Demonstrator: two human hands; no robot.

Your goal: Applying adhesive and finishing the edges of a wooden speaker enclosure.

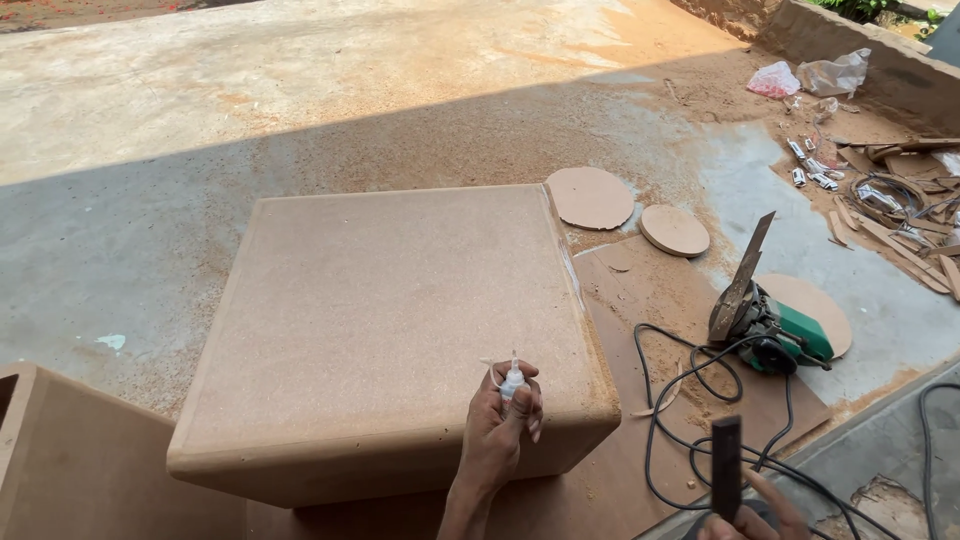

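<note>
My left hand [497,432] is shut on a small white squeeze bottle [513,381], nozzle up, over the near right edge of a large brown fibreboard box [370,320] with rounded edges. At the bottom right, my right hand [752,512] grips a dark flat bar [726,464] that stands upright, just off the box's right side. Only the fingers of that hand show.
A green power tool [775,337] with a black cable [672,430] lies on a board to the right. Round fibreboard discs [590,197] [674,230] sit on the sawdust-covered concrete behind it. Wood scraps [900,215] and plastic bags [800,78] lie far right. Another box [70,465] stands at the bottom left.
</note>
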